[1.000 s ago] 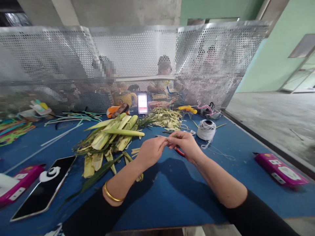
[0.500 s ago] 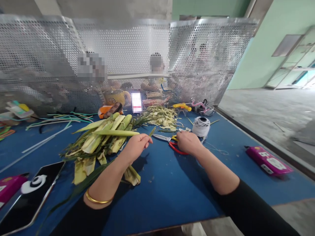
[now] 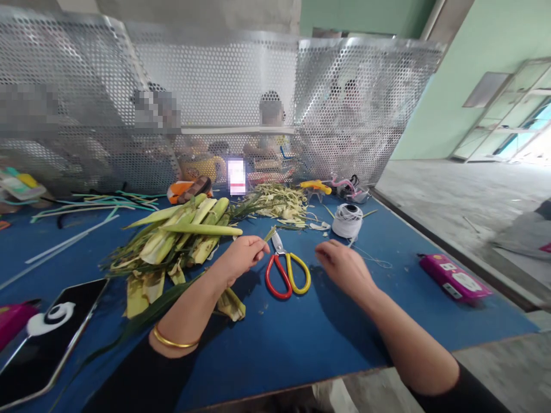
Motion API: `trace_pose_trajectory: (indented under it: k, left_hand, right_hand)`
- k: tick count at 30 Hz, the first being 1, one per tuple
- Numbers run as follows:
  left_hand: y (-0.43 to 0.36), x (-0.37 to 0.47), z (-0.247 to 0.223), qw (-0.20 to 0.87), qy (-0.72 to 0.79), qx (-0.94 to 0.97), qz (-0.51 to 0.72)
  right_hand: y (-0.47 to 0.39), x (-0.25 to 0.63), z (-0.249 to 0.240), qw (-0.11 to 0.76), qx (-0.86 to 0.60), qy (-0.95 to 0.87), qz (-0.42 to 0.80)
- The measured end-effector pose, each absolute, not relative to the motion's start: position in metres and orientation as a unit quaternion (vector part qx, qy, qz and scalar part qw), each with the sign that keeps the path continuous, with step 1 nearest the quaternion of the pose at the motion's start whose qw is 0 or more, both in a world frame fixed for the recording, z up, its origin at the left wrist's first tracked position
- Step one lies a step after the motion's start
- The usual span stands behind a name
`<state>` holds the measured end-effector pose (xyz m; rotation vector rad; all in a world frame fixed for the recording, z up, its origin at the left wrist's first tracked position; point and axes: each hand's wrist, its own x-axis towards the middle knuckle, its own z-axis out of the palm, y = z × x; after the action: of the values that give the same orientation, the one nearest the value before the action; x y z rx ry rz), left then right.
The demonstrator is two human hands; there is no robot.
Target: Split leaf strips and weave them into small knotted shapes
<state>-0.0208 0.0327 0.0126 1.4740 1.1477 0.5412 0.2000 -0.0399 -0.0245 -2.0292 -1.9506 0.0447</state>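
Observation:
My left hand is closed in a pinch on a thin green strip of husk, whose end sticks out past the fingertips. Just right of that hand, scissors with one red and one yellow handle lie on the blue table, their blades pointing away from me. My right hand is held right of the scissors, apart from them, its fingers curled together and nothing visible in them. Beyond it stands a spool of white string with a loose end trailing. A pile of green corn husks lies beside my left forearm.
A heap of shredded husk lies at the back before a perforated metal screen, with people behind it. A phone lies front left, a purple packet on the right. A lit screen stands at the back.
My right hand has let go of the scissors and drawn back to the right. The scissors now lie turned, handles toward me. My left hand still pinches the strip.

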Motion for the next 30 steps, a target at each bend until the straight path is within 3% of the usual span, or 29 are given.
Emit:
trace_pose_trajectory:
  k: [7, 22, 30]
  left_hand:
    - [0.030, -0.016, 0.010, 0.562, 0.489, 0.629, 0.224]
    - [0.029, -0.017, 0.005, 0.573, 0.454, 0.641, 0.234]
    - [0.030, -0.017, 0.005, 0.576, 0.447, 0.642, 0.237]
  right_hand:
    - [-0.002, 0.249, -0.032, 0.059, -0.824, -0.564, 0.000]
    - [-0.055, 0.195, -0.027, 0.117, -0.762, -0.637, 0.013]
    - [-0.004, 0.239, -0.028, 0.060, -0.816, -0.574, 0.001]
